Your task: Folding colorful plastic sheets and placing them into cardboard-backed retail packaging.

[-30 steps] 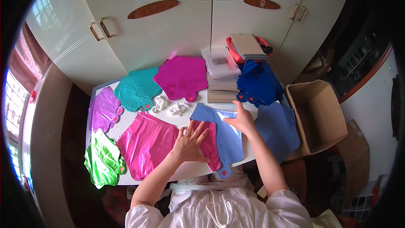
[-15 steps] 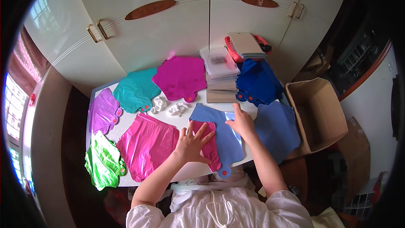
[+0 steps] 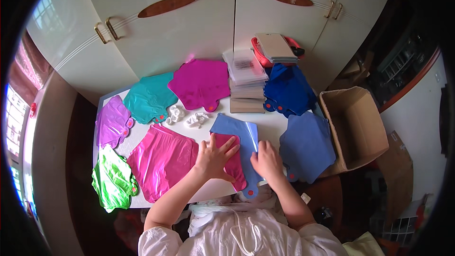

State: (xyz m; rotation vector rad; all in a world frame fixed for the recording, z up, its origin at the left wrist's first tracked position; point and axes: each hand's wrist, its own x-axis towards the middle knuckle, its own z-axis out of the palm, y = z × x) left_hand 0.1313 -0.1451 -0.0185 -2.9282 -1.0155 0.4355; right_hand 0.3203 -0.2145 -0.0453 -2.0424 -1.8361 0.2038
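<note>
A light blue foil balloon (image 3: 249,148), flat and uninflated, lies at the table's front with a small round tab and red dot toward me. On its left part lies a narrow deep-pink foil piece (image 3: 232,163). My left hand (image 3: 212,158) rests spread on the pink piece, pressing it down. Along the blue balloon's right side, my right hand (image 3: 268,163) has curled fingers gripping the edge, which is turned inward in a shiny fold. A large pink foil balloon (image 3: 162,159) lies left of my left hand. Another light blue balloon (image 3: 308,147) lies beyond my right hand.
Purple (image 3: 113,122), green (image 3: 113,180), teal (image 3: 150,97), magenta (image 3: 201,85) and dark blue (image 3: 290,90) foil balloons ring the white table. A stack of sleeved cards (image 3: 247,90), white scrunched bits (image 3: 195,120), a red basket (image 3: 257,50) and an open cardboard box (image 3: 354,128) stand around.
My right hand has come down toward me along the blue balloon, its fingers going from outstretched to curled on the edge. The right edge is now folded inward. My left hand stays spread.
</note>
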